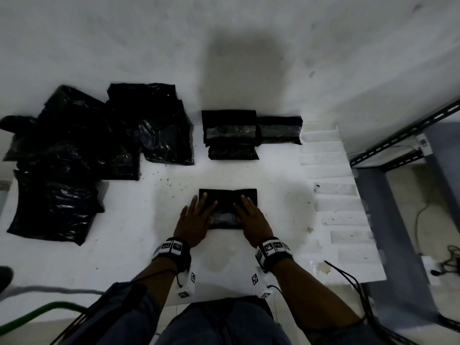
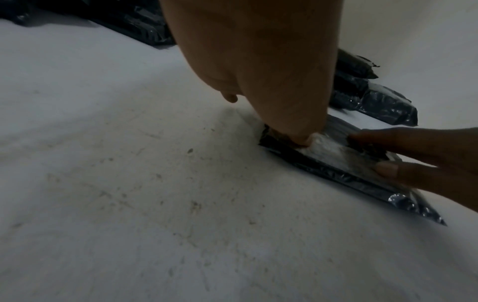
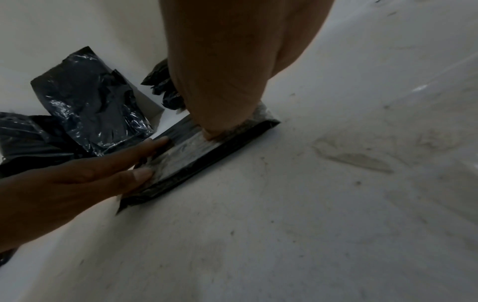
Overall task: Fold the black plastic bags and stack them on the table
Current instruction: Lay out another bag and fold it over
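Both flat, open hands, left hand [image 1: 193, 220] and right hand [image 1: 251, 220], press the folded black bag [image 1: 227, 197] onto the counter [image 1: 286, 207]; only the head view shows the folded stack [image 1: 230, 134] and loose bags [image 1: 74, 155].

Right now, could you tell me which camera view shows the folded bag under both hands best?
The head view: the whole folded bag lies flat, hands on each end. Both wrist views catch only its near edge, low and partly covered.
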